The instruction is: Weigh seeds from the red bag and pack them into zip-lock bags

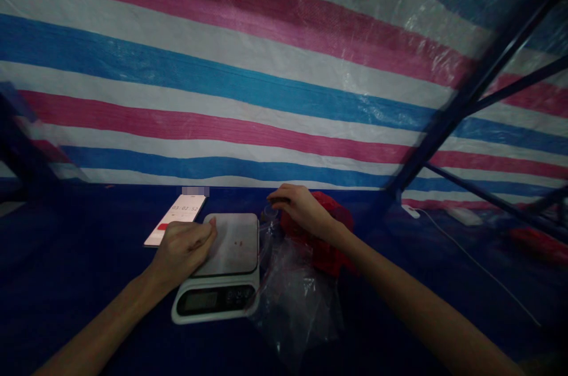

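Note:
A digital kitchen scale (pixel 235 258) with a metal plate and a dark display sits in the middle of the blue surface. Two tiny reddish bits (pixel 238 243) lie on its plate. My left hand (pixel 186 249) is closed over the plate's left edge, fingers curled; whatever they may hold is hidden. To the right of the scale, my right hand (pixel 304 210) is closed with fingertips pinched downward above small clear items that I cannot make out. Clear plastic bags (pixel 293 299) lie below it. A red plastic bag (pixel 331 246) is partly behind my right forearm.
A lit phone (pixel 175 219) showing a timer lies behind my left hand. Striped sheeting (pixel 248 92) hangs behind the surface. A dark metal frame (pixel 444 116) slants at the right, with a white plug-like device (pixel 410 211) and its cable near its foot.

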A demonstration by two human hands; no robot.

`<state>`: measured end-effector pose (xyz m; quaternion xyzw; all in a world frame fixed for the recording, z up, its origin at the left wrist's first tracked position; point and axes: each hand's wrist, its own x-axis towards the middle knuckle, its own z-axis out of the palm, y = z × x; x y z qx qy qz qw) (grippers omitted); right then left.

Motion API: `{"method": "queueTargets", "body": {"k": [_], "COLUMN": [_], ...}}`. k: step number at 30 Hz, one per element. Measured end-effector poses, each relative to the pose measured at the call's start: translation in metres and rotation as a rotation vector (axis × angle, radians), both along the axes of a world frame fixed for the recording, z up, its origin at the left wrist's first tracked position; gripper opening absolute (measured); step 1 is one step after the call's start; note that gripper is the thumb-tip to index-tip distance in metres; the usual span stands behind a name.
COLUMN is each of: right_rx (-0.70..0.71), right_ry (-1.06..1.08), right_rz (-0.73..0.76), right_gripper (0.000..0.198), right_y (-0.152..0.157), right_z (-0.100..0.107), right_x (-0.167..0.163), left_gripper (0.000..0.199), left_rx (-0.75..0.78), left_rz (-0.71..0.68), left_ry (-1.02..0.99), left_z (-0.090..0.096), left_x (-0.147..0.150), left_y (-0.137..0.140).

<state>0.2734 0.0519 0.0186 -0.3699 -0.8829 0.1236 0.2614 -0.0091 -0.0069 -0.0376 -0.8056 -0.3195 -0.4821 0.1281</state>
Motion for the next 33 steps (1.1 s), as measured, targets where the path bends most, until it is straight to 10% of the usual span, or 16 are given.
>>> {"method": "queueTargets", "body": {"k": [11, 33], "right_rx": [-0.04, -0.021], "right_ry": [-0.193, -0.283], "right_rz": [0.089, 0.171], "right_gripper": [0.017, 0.023], "right_y": [0.017, 0.029], "right_z": [-0.016, -0.009], "right_x": [-0.012, -0.016], "left_gripper": [0.045, 0.051], "left_rx": [0.022, 0.015], "left_rz": [-0.011, 0.394], "left_ry": [0.019, -0.11], "left_z": [0.003, 0.01], "left_x": [-0.003, -0.052], "left_y": [0.0, 0.023]}}
